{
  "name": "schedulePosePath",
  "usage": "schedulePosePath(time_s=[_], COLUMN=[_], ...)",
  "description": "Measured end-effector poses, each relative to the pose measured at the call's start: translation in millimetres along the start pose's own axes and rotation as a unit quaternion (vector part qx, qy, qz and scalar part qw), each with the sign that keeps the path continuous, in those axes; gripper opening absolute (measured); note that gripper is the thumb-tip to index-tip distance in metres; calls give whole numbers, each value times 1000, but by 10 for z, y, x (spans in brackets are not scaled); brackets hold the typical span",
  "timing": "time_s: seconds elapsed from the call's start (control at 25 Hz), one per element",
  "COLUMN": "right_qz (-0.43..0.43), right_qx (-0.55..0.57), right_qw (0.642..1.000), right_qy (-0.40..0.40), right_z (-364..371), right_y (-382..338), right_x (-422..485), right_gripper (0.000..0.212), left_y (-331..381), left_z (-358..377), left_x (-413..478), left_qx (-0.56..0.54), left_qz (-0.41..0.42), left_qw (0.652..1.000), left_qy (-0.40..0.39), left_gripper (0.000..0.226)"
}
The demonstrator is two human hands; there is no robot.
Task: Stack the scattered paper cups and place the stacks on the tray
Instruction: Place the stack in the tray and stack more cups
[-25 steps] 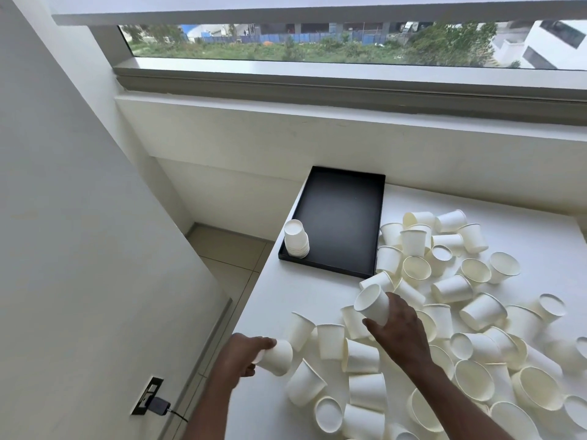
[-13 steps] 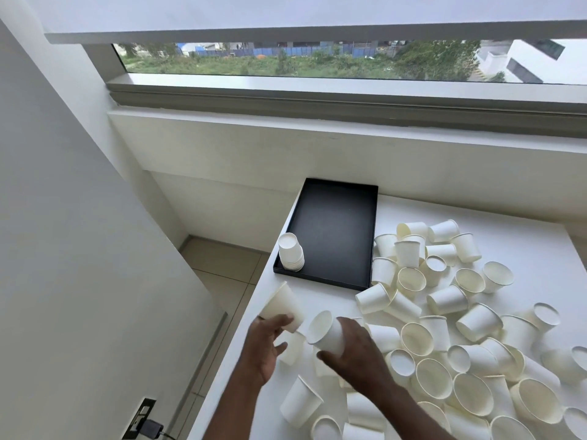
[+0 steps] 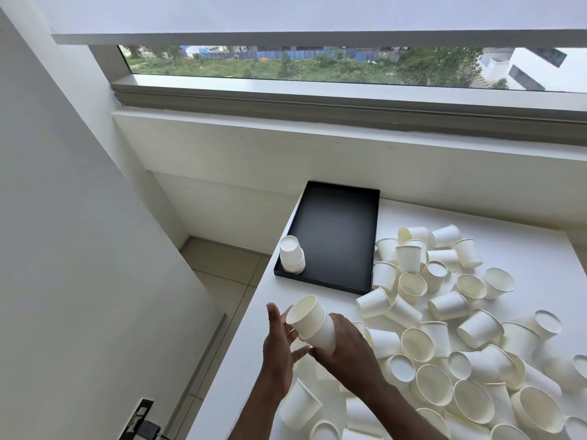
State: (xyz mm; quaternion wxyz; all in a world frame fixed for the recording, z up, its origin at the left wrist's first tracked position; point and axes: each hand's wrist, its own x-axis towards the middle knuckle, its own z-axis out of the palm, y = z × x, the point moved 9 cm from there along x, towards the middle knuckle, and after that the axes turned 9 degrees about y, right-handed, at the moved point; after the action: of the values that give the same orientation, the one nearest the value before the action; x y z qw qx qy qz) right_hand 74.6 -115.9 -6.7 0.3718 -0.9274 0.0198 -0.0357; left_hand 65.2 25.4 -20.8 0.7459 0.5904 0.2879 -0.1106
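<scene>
Head view: hands (image 3: 320, 347) around nested cups (image 3: 313, 325).

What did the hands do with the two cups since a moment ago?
The left hand and right hand each lifted a cup off the table and brought them together; now they are nested as one pair, held by both. The stack on the tray stayed put.
</scene>
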Motion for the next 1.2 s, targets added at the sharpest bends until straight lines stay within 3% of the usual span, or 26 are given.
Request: schedulePosePath(time_s=[0.08, 0.24, 0.36, 0.48, 0.64, 0.76, 0.84, 1.0, 1.08, 1.2], right_qz=[1, 0, 24, 53, 77, 85, 88, 75, 48, 13], right_qx=[4, -3, -8, -18, -29, -35, -42, -76, -112, -140], right_qw=[1000, 1000, 999, 997, 995, 994, 993, 994, 992, 990], right_qy=[8, 25, 38, 60, 64, 62, 60, 34, 22, 28], right_z=[-12, -112, -229, -351, -366, -350, -360, -321, -275, -247], right_y=[-1, 20, 165, 367, 535, 592, 604, 581, 512, 341], right_x=[1, 29, 38, 40, 19, 13, 27, 49, 78, 142], right_gripper=[52, 55, 58, 54, 54, 59, 57, 57, 56, 52], left_y=[-12, -102, -129, -294, -570, -591, -447, -81, 61, 198], left_z=[19, 124, -186, -504, -416, -306, -291, -185, -6, 280], left_x=[2, -8, 175, 435, 717, 871, 913, 782, 627, 352], left_qx=[36, 178, 194, 365, 553, 609, 562, 262, 150, 117], left_qz=[-9, 36, 79, 115, 148, 192, 194, 146, 137, 161], left_qw=[999, 983, 976, 915, 816, 767, 799, 945, 973, 977], left_qy=[19, -32, 58, 123, 77, 70, 92, 133, 113, 74], left_gripper=[47, 35, 39, 57, 96, 95, 92, 81, 81, 83])
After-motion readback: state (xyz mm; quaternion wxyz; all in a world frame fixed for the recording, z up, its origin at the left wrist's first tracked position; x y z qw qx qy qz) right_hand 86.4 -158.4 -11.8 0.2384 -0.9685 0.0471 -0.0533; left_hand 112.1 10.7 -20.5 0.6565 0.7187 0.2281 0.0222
